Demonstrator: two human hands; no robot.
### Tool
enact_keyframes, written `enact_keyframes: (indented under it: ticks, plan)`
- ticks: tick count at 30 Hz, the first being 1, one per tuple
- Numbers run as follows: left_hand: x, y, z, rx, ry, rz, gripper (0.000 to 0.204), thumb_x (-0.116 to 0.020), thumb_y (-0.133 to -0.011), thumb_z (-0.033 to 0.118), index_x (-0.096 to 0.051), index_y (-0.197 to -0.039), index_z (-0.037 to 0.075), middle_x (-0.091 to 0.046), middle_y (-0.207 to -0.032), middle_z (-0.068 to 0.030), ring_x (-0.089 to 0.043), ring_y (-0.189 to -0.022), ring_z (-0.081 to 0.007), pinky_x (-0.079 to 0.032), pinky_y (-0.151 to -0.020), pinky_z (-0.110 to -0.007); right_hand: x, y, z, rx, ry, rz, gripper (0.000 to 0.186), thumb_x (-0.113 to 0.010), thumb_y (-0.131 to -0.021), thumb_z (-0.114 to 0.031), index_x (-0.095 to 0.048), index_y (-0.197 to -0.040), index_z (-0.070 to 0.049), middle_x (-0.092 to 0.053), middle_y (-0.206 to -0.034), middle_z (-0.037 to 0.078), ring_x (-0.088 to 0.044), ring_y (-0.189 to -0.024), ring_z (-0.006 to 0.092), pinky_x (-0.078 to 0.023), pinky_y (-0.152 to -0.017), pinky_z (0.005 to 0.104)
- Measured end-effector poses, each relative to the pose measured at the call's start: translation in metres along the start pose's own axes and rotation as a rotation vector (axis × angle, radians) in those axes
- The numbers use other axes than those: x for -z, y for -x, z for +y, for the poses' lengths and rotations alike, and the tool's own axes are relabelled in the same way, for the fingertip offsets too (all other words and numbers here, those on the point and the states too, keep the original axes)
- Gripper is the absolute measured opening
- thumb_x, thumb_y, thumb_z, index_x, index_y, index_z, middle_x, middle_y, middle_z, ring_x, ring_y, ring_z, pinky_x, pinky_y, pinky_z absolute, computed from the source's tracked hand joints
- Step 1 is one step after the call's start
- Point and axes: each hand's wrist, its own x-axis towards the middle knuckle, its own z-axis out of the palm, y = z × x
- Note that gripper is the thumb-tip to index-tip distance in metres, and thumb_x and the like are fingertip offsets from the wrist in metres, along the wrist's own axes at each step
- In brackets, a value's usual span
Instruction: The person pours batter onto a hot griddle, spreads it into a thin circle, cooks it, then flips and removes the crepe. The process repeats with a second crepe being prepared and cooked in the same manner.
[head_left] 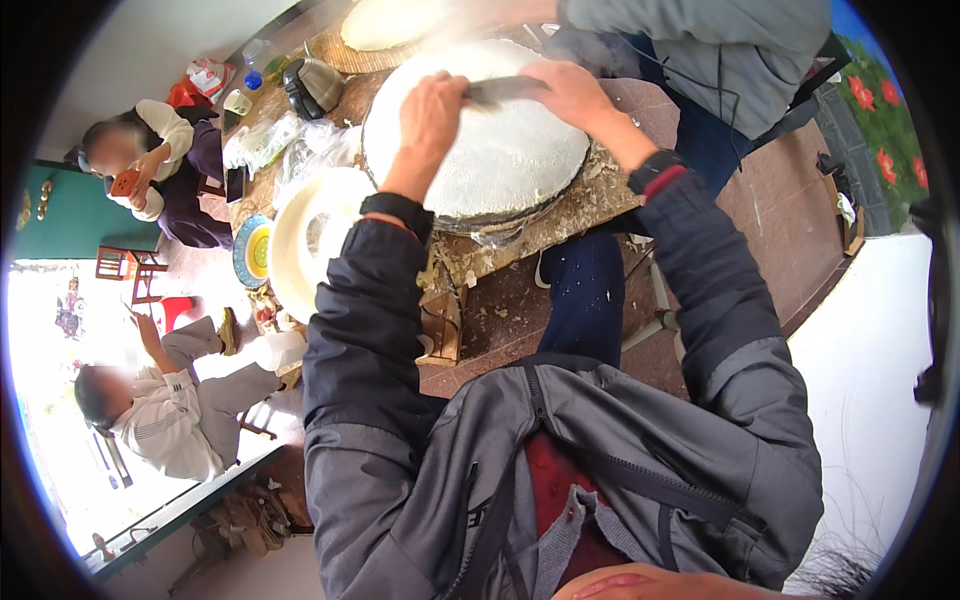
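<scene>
Reddish tiled floor [770,210] runs under a crumb-strewn bench [560,215], with a white wall off to the person's right. Both hands work at the top of a big white round slab [500,150] that lies on the bench's near end, its edge overhanging a crumpled clear plastic sheet [495,235].

The left hand [432,105] has its fingers curled shut around one end of a flat metal blade [505,90]; the right hand [575,95] closes its fingers over the other end, so the blade lies crosswise, touching the slab's far part. Each wrist wears a dark band, and dark jacket sleeves lead back to a grey zipped jacket over a red top.

Just to the left of the slab, at the bench's left edge, stands a white ring-shaped lid [315,240], tilted, and beside that a blue and yellow bowl [252,250]. Farther up the bench sit a dark metal kettle [310,85], clear plastic bags [290,145] and a second pale round slab on a woven mat [385,30] at the far end.

Another person in a grey top and blue trousers [700,50] stands at the bench's far right corner. Two more people sit well off to the left, one holding an orange phone [125,182], the other in a light jacket [165,430] with one hand raised.
</scene>
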Motion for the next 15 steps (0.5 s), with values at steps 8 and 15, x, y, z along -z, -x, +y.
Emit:
enact_keyframes:
  ticks: [8, 15]
  plan:
    - [-0.012, 0.067, -0.047, -0.116, -0.196, 0.110, 0.010, -0.058, -0.083, 0.007, -0.057, -0.073, 0.007, -0.057, -0.073, -0.0072, -0.059, -0.072, -0.0235, -0.048, -0.066, -0.035, -0.089, 0.018, -0.059, 0.185, 0.267, 0.217, 0.006, -0.057, -0.078, -0.011, -0.060, -0.073, -0.013, -0.062, -0.068, 0.003, -0.063, -0.068, 0.0210, -0.050, -0.065, 0.0339]
    - [0.011, 0.066, -0.051, -0.027, -0.164, -0.169, 0.006, -0.062, -0.088, 0.010, -0.067, -0.087, 0.011, -0.064, -0.074, -0.0047, -0.056, -0.060, -0.0113, -0.044, -0.045, -0.021, -0.057, 0.005, -0.051, 0.150, 0.023, -0.109, 0.010, -0.056, -0.086, -0.015, -0.062, -0.079, -0.012, -0.061, -0.067, 0.007, -0.062, -0.064, 0.0214, -0.050, -0.062, 0.0352]
